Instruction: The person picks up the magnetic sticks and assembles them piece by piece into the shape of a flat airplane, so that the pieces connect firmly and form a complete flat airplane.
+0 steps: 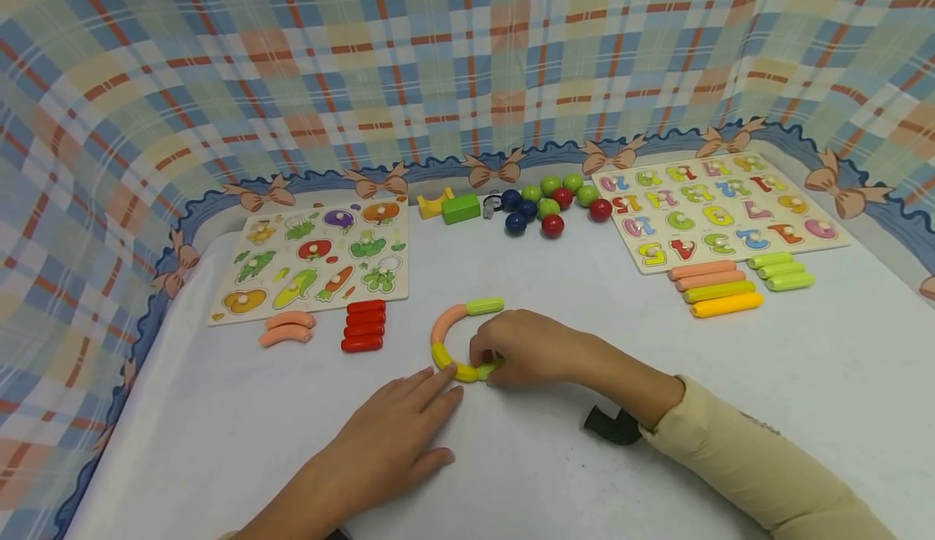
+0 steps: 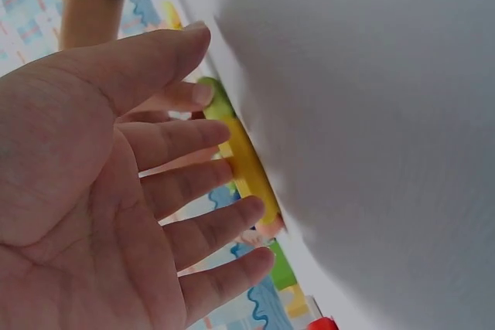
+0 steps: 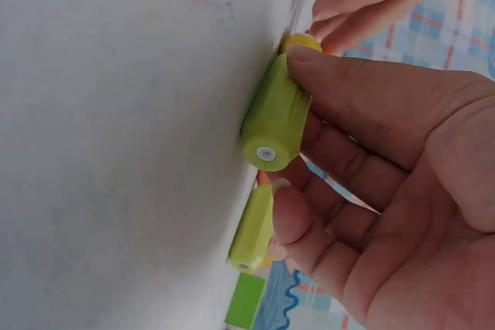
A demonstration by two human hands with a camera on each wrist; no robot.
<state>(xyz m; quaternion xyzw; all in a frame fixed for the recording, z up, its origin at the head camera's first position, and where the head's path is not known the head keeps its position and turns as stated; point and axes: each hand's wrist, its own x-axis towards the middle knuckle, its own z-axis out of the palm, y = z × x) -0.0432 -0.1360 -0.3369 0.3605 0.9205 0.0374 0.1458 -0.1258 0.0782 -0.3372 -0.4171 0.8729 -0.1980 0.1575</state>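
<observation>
On the white table, toy pieces form a C-shaped arc: a light green stick (image 1: 485,305) at the top, a curved pink piece (image 1: 447,322) and a curved yellow piece (image 1: 452,365). A second light green stick (image 3: 272,117) lies at the arc's lower end, its near end showing a small white dot. My right hand (image 1: 536,349) pinches this stick between thumb and fingers. With fingers extended, my left hand (image 1: 398,434) rests palm down, its fingertips touching or very near the yellow piece (image 2: 249,168).
Red sticks (image 1: 364,326) and curved pink pieces (image 1: 286,330) lie left; pink, yellow and green sticks (image 1: 719,291) lie right. A vegetable puzzle board (image 1: 326,241), coloured balls (image 1: 552,226), a green block (image 1: 461,209) and a number puzzle board (image 1: 701,199) stand along the plaid curtain.
</observation>
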